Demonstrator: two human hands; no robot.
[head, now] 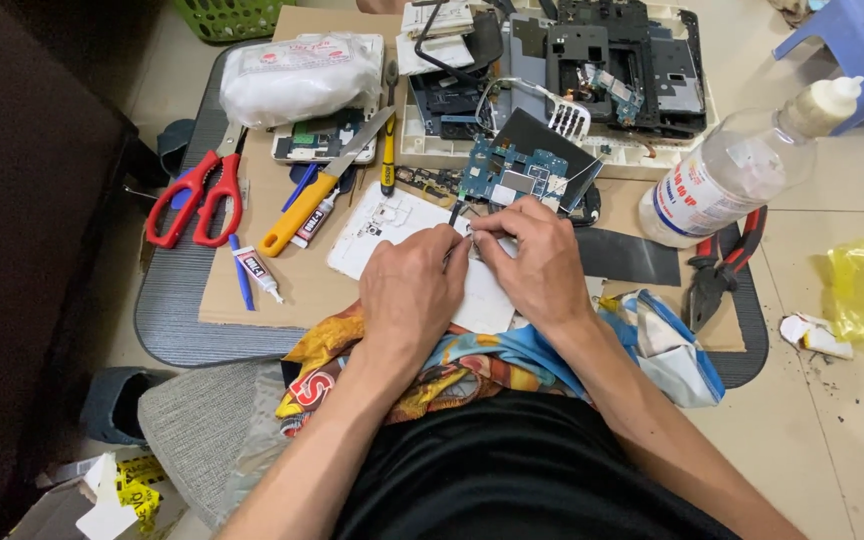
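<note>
The grip of the left hand and right hand pinched together on a small part, too small to identify, over the white sheet beside the blue circuit board on the table.

Between the left hand and right hand sits something tiny, pinched and too small to make out. Both hands cover much of the white sheet beneath them. Beyond the hands, the white tray of dismantled parts runs off the top edge. Far beyond the left hand, the green basket is cut off too.
</note>
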